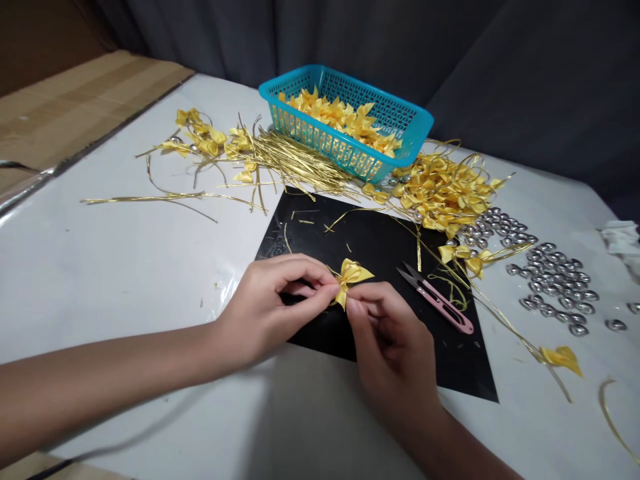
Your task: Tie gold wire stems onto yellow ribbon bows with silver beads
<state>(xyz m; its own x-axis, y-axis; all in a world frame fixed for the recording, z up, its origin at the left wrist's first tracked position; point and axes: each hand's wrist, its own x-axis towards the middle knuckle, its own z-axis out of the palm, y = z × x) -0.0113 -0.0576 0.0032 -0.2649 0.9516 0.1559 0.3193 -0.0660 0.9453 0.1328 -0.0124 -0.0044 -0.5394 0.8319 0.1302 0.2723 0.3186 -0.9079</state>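
Observation:
A yellow ribbon bow (351,272) is held between both hands above a black mat (320,233). My left hand (285,300) pinches its left side with thumb and forefinger. My right hand (395,347) has thumb and forefinger closed at the bow's lower right edge. A bit of gold cord shows beside the bow near the left fingertips; the rest of it is hidden by the fingers. Pink-handled thread snips (443,303) lie on the mat to the right of my right hand, with their blades toward the upper left.
A blue basket (345,141) of yellow ribbon pieces stands at the back. Gold cords (300,160) lie before it, a pile of yellow bows (445,190) to its right. Silver oval pieces (555,277) are scattered on the white table (125,267) at right. A dark curtain (450,53) hangs behind.

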